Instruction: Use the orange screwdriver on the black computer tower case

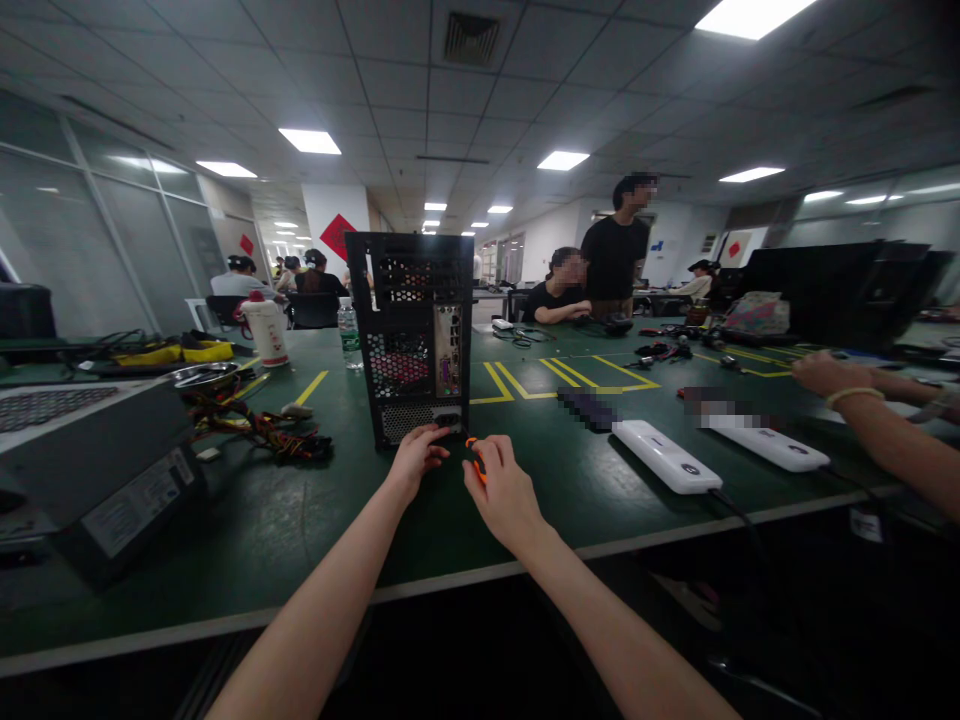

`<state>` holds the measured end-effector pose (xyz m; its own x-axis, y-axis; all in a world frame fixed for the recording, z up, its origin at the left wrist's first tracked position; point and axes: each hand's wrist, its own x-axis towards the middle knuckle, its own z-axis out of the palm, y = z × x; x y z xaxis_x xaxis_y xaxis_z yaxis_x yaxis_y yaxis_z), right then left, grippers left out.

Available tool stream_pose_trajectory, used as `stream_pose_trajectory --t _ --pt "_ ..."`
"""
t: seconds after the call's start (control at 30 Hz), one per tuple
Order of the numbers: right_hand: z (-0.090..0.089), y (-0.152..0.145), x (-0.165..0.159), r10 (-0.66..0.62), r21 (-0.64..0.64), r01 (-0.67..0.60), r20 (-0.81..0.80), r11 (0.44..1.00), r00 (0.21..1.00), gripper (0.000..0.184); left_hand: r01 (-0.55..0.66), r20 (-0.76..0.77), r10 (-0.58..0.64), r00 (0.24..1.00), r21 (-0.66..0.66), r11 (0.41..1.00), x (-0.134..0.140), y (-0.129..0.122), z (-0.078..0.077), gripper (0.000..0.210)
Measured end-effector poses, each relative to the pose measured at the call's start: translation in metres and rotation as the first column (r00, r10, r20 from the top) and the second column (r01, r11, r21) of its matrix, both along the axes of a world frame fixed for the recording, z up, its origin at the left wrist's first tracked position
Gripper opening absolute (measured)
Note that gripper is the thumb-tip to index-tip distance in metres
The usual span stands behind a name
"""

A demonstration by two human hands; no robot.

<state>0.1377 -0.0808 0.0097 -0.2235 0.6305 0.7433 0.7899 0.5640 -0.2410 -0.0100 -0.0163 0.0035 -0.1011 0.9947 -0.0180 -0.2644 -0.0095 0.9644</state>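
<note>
A black computer case [416, 340] stands upright on the green table, its back with the port panel turned to me. My left hand [417, 462] is at the lower edge of the case, fingers stretched out in front of the power supply [405, 418] and seeming to touch it; I cannot tell whether the fingertips hold anything small. An orange-handled screwdriver [478, 470] is in my right hand [504, 490], fingers wrapped around the handle. Its thin dark shaft points up toward the power supply's lower right corner; the tip is hard to make out.
A loose power supply [97, 470] with bundled cables [270, 435] lies left. Behind are a white cup [264, 328] and a water bottle [349, 335]. Right are a phone [589, 408], white power strips [664, 455] and a co-worker's arms [877, 400].
</note>
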Motion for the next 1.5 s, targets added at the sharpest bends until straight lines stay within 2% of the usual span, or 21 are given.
stream_pose_trajectory --t 0.13,0.23,0.53,0.67,0.83,1.13,1.27,1.37,1.5 --pt "-0.0003 -0.0012 -0.0022 0.033 0.049 -0.033 0.007 0.998 0.999 0.034 -0.014 0.012 0.015 1.0 -0.021 1.0 0.0005 0.0008 0.0004 0.038" --pt "-0.0015 0.0006 -0.0021 0.048 0.071 -0.05 0.03 0.996 0.998 0.031 -0.017 0.014 0.018 1.0 -0.031 0.999 0.0001 0.0017 -0.0001 0.039" --pt "0.0009 0.0006 0.0021 -0.129 0.077 0.12 0.127 0.99 0.984 0.019 -0.006 0.01 0.006 1.0 -0.01 1.0 -0.0006 0.0023 -0.0015 0.039" --pt "0.004 -0.0031 0.0 -0.083 0.053 0.076 0.13 0.996 0.988 0.014 -0.004 0.003 0.004 1.0 0.001 1.0 -0.0015 0.0035 -0.0033 0.038" --pt "0.0031 -0.0034 -0.0025 -0.005 0.037 0.0 0.125 0.999 0.992 0.025 -0.001 0.009 0.0 1.0 0.005 1.0 -0.0018 0.0044 -0.0049 0.038" --pt "0.0003 0.0016 -0.0007 -0.11 0.055 0.103 0.141 0.993 0.984 0.019 -0.004 -0.005 0.004 1.0 -0.003 1.0 -0.0009 0.0048 -0.0031 0.039" --pt "0.0039 -0.0032 -0.0015 -0.044 0.039 0.04 0.129 0.998 0.991 0.018 -0.006 -0.001 0.006 1.0 -0.011 1.0 -0.0002 0.0024 -0.0012 0.039" --pt "0.004 -0.0044 -0.002 0.004 0.033 -0.007 0.111 0.999 0.994 0.026 -0.006 -0.004 0.006 1.0 -0.015 1.0 0.0002 0.0008 0.0002 0.039" --pt "0.001 -0.0007 -0.0015 0.012 0.032 -0.015 0.084 0.999 0.996 0.024 -0.007 -0.013 0.007 1.0 -0.021 1.0 -0.0001 0.0014 -0.0002 0.04"
